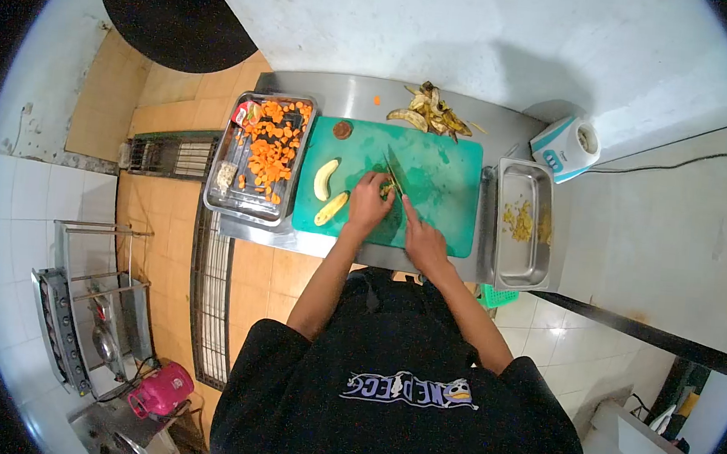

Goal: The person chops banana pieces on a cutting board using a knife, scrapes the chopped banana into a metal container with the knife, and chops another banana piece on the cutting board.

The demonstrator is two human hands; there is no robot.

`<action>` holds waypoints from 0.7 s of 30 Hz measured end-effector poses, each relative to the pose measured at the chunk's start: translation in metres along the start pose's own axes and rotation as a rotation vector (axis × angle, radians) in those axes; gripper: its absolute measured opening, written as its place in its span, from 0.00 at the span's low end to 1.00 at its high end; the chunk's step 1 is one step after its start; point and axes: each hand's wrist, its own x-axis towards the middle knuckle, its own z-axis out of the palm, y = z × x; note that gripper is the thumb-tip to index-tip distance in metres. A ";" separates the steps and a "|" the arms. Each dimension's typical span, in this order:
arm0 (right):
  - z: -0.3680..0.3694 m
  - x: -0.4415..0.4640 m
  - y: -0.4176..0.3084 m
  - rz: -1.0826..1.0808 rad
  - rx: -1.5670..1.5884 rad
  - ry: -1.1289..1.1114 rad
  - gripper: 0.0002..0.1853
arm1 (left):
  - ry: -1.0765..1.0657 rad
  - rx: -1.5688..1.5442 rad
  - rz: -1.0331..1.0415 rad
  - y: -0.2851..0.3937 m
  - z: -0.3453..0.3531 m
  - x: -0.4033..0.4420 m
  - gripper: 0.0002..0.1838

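Note:
On a green cutting board (444,174), my right hand (424,242) is closed around the handle of a kitchen knife (395,165), its blade pointing away from me. My left hand (370,204) is closed beside the blade, its fingertips on small yellowish pieces (387,190) that look like cut banana. The fingers hide part of these pieces. To the left of that hand lie a peeled banana (325,179) and another banana piece (331,209). A small round brown item (343,129) rests near the board's far left corner.
A metal tray (215,183) with orange carrot pieces (273,153) stands left of the board. Banana peels (432,111) lie behind it. At the right, a steel pan (527,173) holds yellow pieces (518,221), near a white and teal appliance (566,149) by the wall.

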 end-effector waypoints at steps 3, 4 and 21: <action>-0.002 0.001 -0.001 0.025 -0.003 -0.050 0.41 | -0.007 0.072 -0.021 -0.001 0.003 0.000 0.11; -0.003 0.001 -0.003 0.041 -0.025 -0.090 0.41 | -0.005 0.072 -0.025 -0.002 0.003 0.000 0.11; -0.037 -0.026 -0.005 0.071 -0.037 -0.155 0.39 | -0.049 0.050 -0.038 0.001 0.002 0.005 0.14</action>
